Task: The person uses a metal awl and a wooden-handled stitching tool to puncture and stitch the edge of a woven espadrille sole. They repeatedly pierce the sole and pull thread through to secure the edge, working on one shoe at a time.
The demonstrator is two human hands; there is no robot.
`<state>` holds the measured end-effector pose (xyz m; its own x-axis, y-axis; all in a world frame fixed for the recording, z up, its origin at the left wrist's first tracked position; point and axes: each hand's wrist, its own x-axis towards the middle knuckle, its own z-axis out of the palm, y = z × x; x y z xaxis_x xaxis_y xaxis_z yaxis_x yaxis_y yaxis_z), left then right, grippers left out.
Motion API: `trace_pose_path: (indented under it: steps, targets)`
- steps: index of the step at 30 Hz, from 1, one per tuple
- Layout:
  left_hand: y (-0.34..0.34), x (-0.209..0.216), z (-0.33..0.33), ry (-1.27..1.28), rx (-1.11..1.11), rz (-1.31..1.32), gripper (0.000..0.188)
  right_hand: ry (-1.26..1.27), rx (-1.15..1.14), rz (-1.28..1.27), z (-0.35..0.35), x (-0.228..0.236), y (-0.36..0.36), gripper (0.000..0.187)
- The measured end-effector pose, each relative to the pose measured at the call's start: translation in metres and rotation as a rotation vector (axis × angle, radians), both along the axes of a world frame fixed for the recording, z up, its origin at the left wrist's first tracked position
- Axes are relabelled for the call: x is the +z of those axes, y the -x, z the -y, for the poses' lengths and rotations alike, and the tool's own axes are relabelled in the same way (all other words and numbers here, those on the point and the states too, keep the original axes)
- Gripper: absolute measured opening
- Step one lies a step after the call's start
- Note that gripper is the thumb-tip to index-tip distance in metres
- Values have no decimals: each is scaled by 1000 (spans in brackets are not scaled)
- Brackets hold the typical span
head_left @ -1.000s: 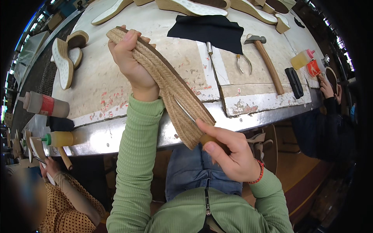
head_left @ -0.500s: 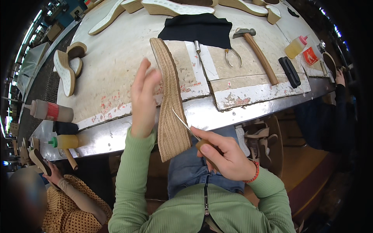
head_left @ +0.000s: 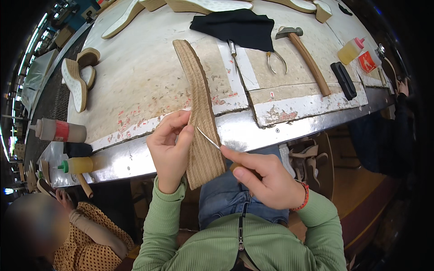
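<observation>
A jute-wrapped wedge sole (head_left: 203,149) leans across the table's front edge, its thick heel end toward my lap. My right hand (head_left: 266,176) grips a curved awl (head_left: 209,138) by its wooden handle, index finger stretched along the metal. The slim bent shaft crosses the sole, and its tip lies on the braid near the left edge. My left hand (head_left: 171,147) is closed in a pinch against that edge, thumb and index fingertips beside the awl's tip. What lies between those fingertips, if anything, is too small to make out.
On the table are a black cloth (head_left: 235,28), a screwdriver-like tool (head_left: 233,49), pincers (head_left: 276,63), a hammer (head_left: 307,58) and a black block (head_left: 343,81). Squeeze bottles (head_left: 61,131) and more wedge soles (head_left: 74,83) stand left. Co-workers sit at left (head_left: 90,226) and far right.
My left hand, open and away from the sole before, has come down to its left edge and closed into a pinch. The awl stays on the sole in my right hand.
</observation>
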<state>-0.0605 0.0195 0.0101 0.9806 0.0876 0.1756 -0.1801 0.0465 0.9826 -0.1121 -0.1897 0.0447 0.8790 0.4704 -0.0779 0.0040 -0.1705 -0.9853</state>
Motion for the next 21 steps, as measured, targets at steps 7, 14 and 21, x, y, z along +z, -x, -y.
trace_pose_path:
  steps: [7, 14, 21]
  targets:
    - [1, -9, 0, 40, 22, 19, 25, -7, 23, -120, 0, 13, -6, 39]
    - [2, -10, 4, 64, 41, 39, 24, -141, -86, -306, -18, 8, 11, 40]
    - [2, -11, 1, 46, 34, 32, 23, 94, -138, 179, -34, 0, 16, 42]
